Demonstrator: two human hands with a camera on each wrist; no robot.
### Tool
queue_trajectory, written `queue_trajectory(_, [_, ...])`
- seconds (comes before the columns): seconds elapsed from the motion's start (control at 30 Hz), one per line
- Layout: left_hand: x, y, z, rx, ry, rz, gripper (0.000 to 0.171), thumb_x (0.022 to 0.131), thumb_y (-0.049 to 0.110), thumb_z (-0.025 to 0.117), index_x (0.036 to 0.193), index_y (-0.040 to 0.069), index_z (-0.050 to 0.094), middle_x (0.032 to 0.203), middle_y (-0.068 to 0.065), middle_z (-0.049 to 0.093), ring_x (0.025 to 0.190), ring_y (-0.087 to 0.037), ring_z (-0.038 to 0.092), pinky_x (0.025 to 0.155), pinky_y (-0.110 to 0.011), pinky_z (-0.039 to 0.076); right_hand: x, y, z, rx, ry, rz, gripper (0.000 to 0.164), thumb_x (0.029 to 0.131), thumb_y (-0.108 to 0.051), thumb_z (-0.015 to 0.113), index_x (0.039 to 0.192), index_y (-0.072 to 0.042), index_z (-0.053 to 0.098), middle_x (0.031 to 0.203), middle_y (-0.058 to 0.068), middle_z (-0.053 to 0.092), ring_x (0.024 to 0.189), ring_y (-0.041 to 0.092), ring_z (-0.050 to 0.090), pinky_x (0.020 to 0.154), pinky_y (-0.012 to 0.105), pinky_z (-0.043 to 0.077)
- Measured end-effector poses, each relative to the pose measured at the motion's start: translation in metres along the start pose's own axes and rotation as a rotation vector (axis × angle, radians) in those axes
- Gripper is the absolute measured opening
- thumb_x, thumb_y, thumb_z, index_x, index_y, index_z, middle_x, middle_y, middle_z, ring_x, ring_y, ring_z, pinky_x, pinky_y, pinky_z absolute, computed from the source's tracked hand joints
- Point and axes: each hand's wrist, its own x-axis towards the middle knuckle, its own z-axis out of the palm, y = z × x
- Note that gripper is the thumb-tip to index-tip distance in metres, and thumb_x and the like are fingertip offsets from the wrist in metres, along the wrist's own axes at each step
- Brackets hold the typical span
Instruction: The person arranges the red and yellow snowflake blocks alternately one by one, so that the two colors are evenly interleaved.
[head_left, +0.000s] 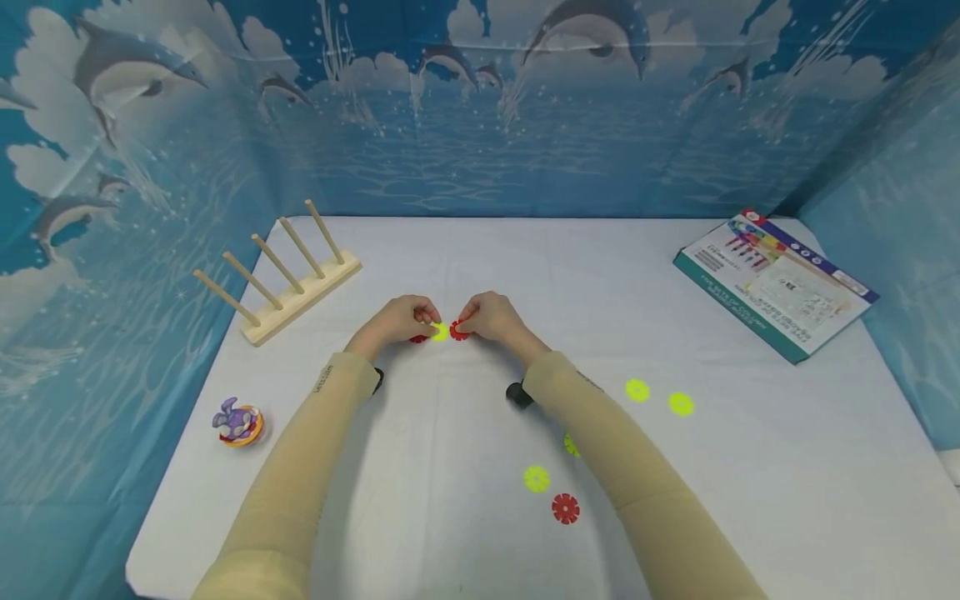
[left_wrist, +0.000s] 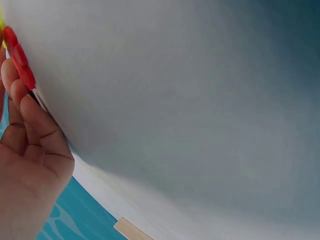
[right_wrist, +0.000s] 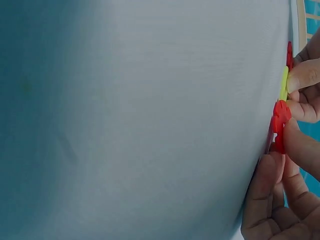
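Near the middle of the table both hands meet over small notched plastic discs. My left hand (head_left: pixel 403 320) pinches a yellow notched disc (head_left: pixel 440 332) between thumb and fingers. A red notched disc (head_left: pixel 418 339) sits at its left side, partly hidden by the fingers; it also shows in the left wrist view as a red disc (left_wrist: pixel 19 57). My right hand (head_left: pixel 495 321) pinches another red notched disc (head_left: pixel 458 331) by its edge. In the right wrist view this red disc (right_wrist: pixel 281 122) stands edge to edge with the yellow disc (right_wrist: pixel 284 82); whether they interlock I cannot tell.
Loose yellow discs (head_left: pixel 637 390) and a red disc (head_left: pixel 566 508) lie around the right forearm, which partly covers one. A wooden peg rack (head_left: pixel 303 298) stands at back left, a purple toy figure (head_left: pixel 238 422) at left, a flat box (head_left: pixel 776 283) at back right.
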Motion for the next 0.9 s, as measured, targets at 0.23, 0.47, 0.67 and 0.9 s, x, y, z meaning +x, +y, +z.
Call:
queue_trajectory(0.23, [-0.0006, 0.0001, -0.0002, -0.003, 0.000, 0.014, 0.012, 0.088, 0.010, 0.069, 0.099, 0.008, 0.067, 0.086, -0.004, 0.055, 0.078, -0.017, 0.053, 0.069, -0.023, 0.046, 0.0011, -0.0007, 0.0036, -0.053, 0.030, 0.001, 0.018, 0.085, -0.021, 0.078, 0.091, -0.007, 0.071, 0.089, 0.005, 0.068, 0.076, 0.014, 0.052, 0.064, 0.021, 0.039])
queue_trajectory(0.47, [0.0033, -0.0022, 0.0016, 0.019, -0.001, -0.001, 0.017, 0.089, 0.012, 0.071, 0.104, 0.006, 0.066, 0.089, -0.004, 0.054, 0.081, -0.018, 0.051, 0.068, -0.022, 0.045, 0.0005, -0.0023, 0.0072, -0.071, 0.052, 0.007, 0.013, 0.086, -0.018, 0.075, 0.087, -0.006, 0.070, 0.084, 0.004, 0.067, 0.072, 0.014, 0.052, 0.061, 0.021, 0.040])
queue_trajectory(0.67, [0.0022, -0.0007, 0.0018, 0.022, -0.001, -0.018, 0.017, 0.088, 0.012, 0.071, 0.104, 0.007, 0.066, 0.090, -0.005, 0.054, 0.082, -0.018, 0.051, 0.069, -0.023, 0.044, -0.0015, -0.0042, 0.0086, -0.106, 0.058, -0.003, 0.009, 0.089, -0.015, 0.070, 0.087, -0.006, 0.069, 0.085, 0.006, 0.067, 0.072, 0.016, 0.053, 0.062, 0.023, 0.042])
queue_trajectory(0.9, [0.0022, 0.0008, 0.0016, 0.001, -0.011, -0.021, 0.017, 0.088, 0.012, 0.070, 0.103, 0.006, 0.065, 0.088, -0.004, 0.054, 0.078, -0.017, 0.052, 0.066, -0.022, 0.045, -0.0025, -0.0039, 0.0082, -0.102, 0.055, 0.002, 0.010, 0.090, -0.015, 0.068, 0.089, -0.005, 0.069, 0.086, 0.007, 0.068, 0.073, 0.017, 0.054, 0.063, 0.023, 0.043])
